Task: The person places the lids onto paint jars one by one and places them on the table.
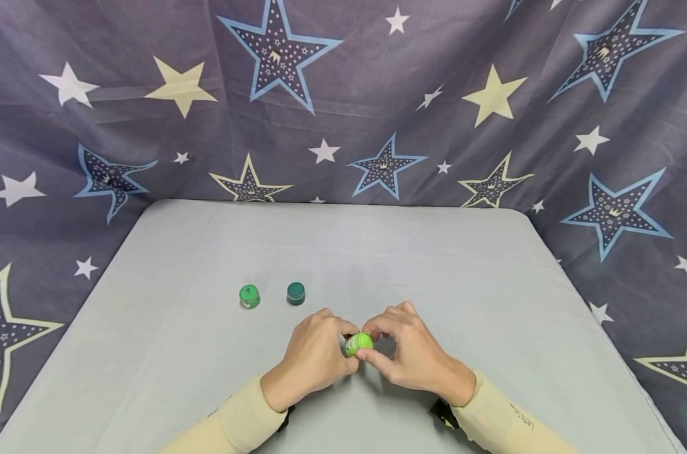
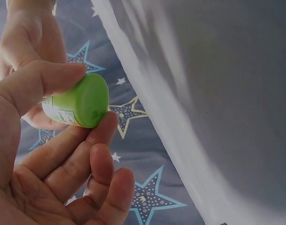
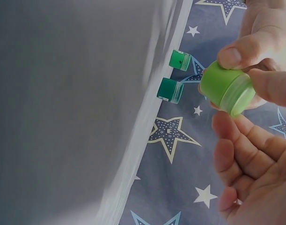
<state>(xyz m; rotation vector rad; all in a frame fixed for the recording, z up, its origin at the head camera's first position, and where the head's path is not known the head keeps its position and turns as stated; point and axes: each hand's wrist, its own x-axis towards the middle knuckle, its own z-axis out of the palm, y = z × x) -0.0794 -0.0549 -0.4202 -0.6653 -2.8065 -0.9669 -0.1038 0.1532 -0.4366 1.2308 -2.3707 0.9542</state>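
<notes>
Between both hands is a small lime-green paint jar [image 1: 357, 344], tilted on its side above the table. My left hand [image 1: 315, 353] pinches its rounded green body between thumb and fingers, as the left wrist view shows with the jar [image 2: 82, 102] up close. At the other end, my right hand [image 1: 413, 353] pinches the paler, see-through lid [image 3: 238, 96] between thumb and fingertips. The lid appears to be on the jar. A printed label wraps part of the side. Beyond my left hand stand a bright green jar [image 1: 249, 296] and a dark teal-green jar [image 1: 295, 294].
A pale cloth covers the table [image 1: 423, 252], whose far edge meets a dark hanging curtain [image 1: 349, 113] printed with stars. The two other jars stand a short way apart, left of the table's middle.
</notes>
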